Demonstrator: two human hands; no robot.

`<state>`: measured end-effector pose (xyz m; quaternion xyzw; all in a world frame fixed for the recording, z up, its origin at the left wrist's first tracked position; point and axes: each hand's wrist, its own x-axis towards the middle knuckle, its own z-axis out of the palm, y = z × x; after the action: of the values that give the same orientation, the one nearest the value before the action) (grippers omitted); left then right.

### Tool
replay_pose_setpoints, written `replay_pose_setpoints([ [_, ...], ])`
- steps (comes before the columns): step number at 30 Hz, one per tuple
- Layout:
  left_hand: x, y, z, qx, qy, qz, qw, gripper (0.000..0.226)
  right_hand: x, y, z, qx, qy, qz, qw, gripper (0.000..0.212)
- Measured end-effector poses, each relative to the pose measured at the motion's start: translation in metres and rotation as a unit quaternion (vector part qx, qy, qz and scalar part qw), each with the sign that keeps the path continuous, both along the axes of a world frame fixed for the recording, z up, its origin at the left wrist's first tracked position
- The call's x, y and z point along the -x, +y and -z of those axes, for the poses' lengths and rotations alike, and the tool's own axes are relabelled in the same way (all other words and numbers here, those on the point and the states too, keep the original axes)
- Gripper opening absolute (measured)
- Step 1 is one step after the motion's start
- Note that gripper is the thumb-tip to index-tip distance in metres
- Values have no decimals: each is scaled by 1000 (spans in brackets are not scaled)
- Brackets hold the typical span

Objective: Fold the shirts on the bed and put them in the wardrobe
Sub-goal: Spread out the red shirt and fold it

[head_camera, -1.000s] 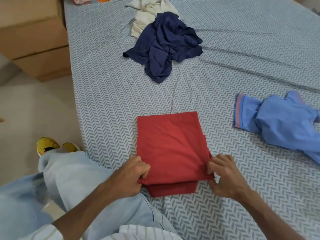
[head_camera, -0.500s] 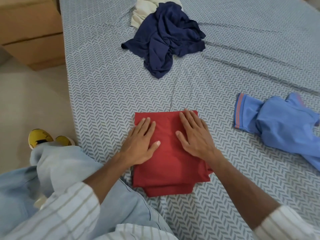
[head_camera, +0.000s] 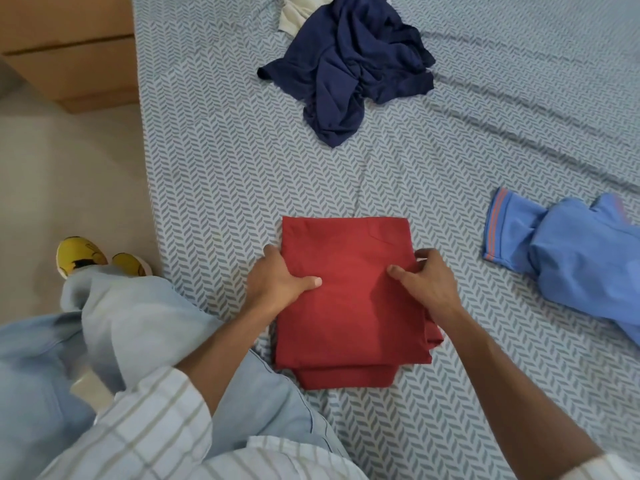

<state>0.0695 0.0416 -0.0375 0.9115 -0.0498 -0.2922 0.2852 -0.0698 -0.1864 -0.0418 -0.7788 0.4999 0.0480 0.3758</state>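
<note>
A folded red shirt [head_camera: 349, 299] lies on the bed [head_camera: 214, 174] at lower centre of the frame. The left hand [head_camera: 277, 285] grips its left edge, thumb on top and fingers curled under the fabric. The right hand [head_camera: 426, 285] grips the right edge the same way, thumb pressed on top. A crumpled navy shirt [head_camera: 349, 67] sits at upper centre, overlapping a cream shirt [head_camera: 298, 12]. A light blue shirt [head_camera: 575, 261] lies bunched at the right edge.
</note>
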Motion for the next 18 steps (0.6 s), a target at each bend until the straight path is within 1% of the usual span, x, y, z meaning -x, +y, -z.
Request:
replay_pose_setpoints([
  [2, -6, -4, 0, 15, 77, -38, 996, 93, -3, -3, -2, -96, 12, 16, 995, 64],
  [3, -8, -5, 1, 21, 101, -51, 993, 91, -5, -4, -2, -126, 19, 10, 992, 59],
  [5, -8, -6, 0, 35, 140, -76, 987, 81, -9, -5, -5, -173, 28, -4, 985, 50],
  [7, -7, -6, -3, 66, 182, -102, 976, 77, -13, -6, -14, -218, 21, -19, 975, 40],
  [8, -6, -5, -6, 88, 197, -106, 971, 78, -14, -9, -18, -242, 11, -30, 970, 41],
  [10, -5, -3, -13, 143, 221, -107, 959, 73, -14, -14, -26, -289, -12, -60, 955, 54],
  [11, -6, 0, -16, 179, 237, -114, 948, 69, -16, -15, -31, -313, -30, -69, 947, 55],
  [12, -8, 3, -22, 211, 250, -124, 937, 67, -19, -15, -36, -335, -53, -76, 938, 52],
  [13, -12, 8, -28, 243, 260, -131, 925, 66, -24, -15, -42, -347, -75, -83, 931, 47],
  [15, -27, 17, -45, 285, 257, -133, 914, 60, -41, -11, -61, -350, -114, -107, 924, 43],
  [18, -59, 29, -81, 316, 218, -124, 915, 48, -80, -10, -93, -323, -157, -158, 920, 42],
])
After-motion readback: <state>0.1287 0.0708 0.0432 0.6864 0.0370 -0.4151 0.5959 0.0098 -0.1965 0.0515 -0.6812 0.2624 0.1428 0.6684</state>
